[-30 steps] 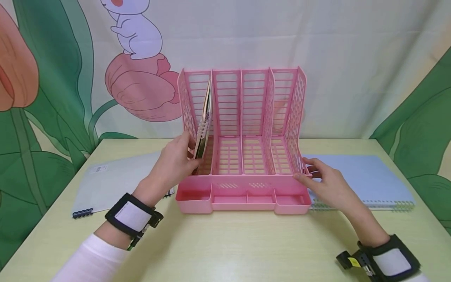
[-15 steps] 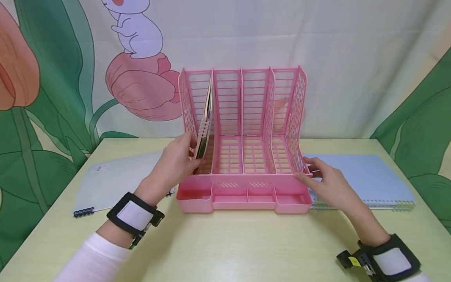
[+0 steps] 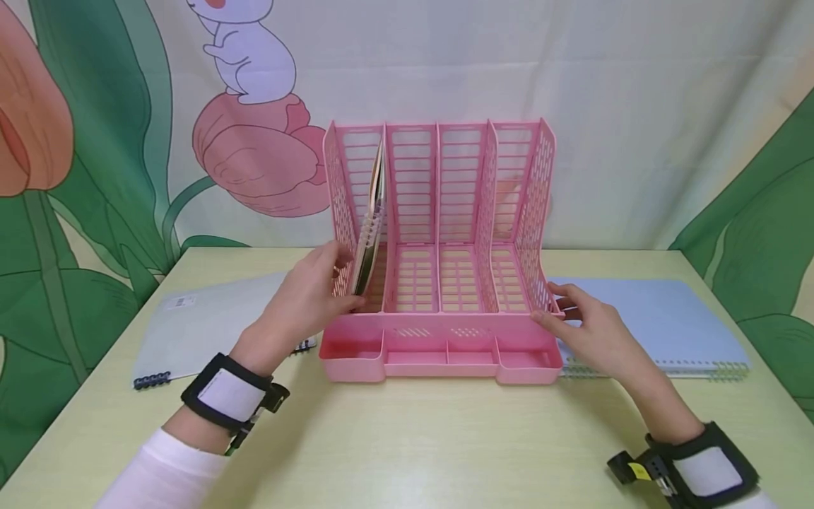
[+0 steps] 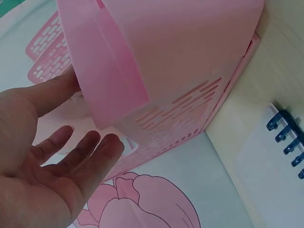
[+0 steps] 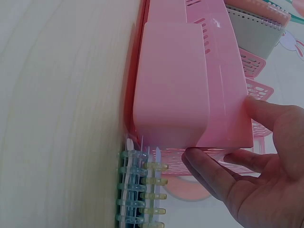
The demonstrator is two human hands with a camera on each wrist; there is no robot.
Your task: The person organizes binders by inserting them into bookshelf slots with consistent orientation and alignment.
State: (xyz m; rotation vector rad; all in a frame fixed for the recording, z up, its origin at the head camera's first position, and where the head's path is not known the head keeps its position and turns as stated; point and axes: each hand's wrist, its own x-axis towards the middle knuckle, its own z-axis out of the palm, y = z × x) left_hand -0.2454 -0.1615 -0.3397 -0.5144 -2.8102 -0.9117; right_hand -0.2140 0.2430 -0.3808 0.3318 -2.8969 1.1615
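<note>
Patterned cloth (image 3: 610,141) fills the upper frame behind a table (image 3: 445,445). At centre, a pink rack (image 3: 413,344) has its right edge pinched by the right hand (image 3: 590,329); the left hand (image 3: 308,290), loosely spread, empty, is beside spiral notebooks (image 3: 369,247) leaning in the leftmost slot.

a pale cloth (image 3: 604,162) hung behind the table (image 3: 445,445), faintly creased and softly shaded toward the right. printed on it was a white rabbit (image 3: 261,63), its head cut off by the top of the head view, sitting on a pink bud (image 3: 254,155). an orange tulip (image 3: 34,120) showed at far left among green leaves (image 3: 95,311), and another green leaf (image 3: 757,233) spread at right. the table was pale yellowish, with faint grain. the light was soft.
</note>
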